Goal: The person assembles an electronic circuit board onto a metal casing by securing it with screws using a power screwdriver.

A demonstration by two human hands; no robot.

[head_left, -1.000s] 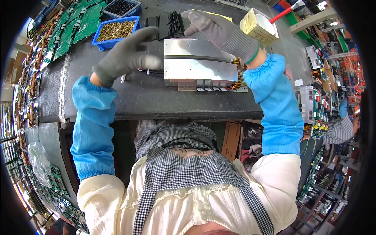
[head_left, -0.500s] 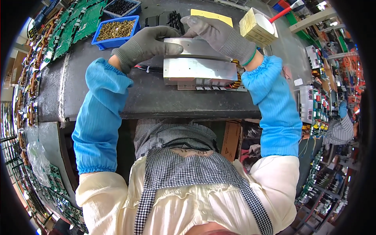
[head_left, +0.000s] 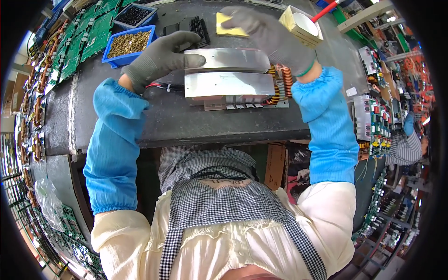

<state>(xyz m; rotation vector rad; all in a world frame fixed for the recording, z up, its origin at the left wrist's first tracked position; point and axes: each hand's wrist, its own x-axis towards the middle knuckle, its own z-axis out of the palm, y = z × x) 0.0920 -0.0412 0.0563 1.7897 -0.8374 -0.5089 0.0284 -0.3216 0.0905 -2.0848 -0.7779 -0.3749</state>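
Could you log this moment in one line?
left hand: thumb over silver plate | right hand: open, blurred, near yellow sheet | nearby: blue bin

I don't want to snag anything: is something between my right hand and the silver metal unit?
Nothing visible stands between your right hand and the silver metal unit; the hand appears at its far right corner, though contact is unclear. The yellow sheet lies beyond the unit.

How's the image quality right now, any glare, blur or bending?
Head view: bright glare on the nearer silver metal plate; head view: the right hand looks softer than the left hand, possibly motion blur; head view: the bench's front edge curves, and the picture's corners are black.
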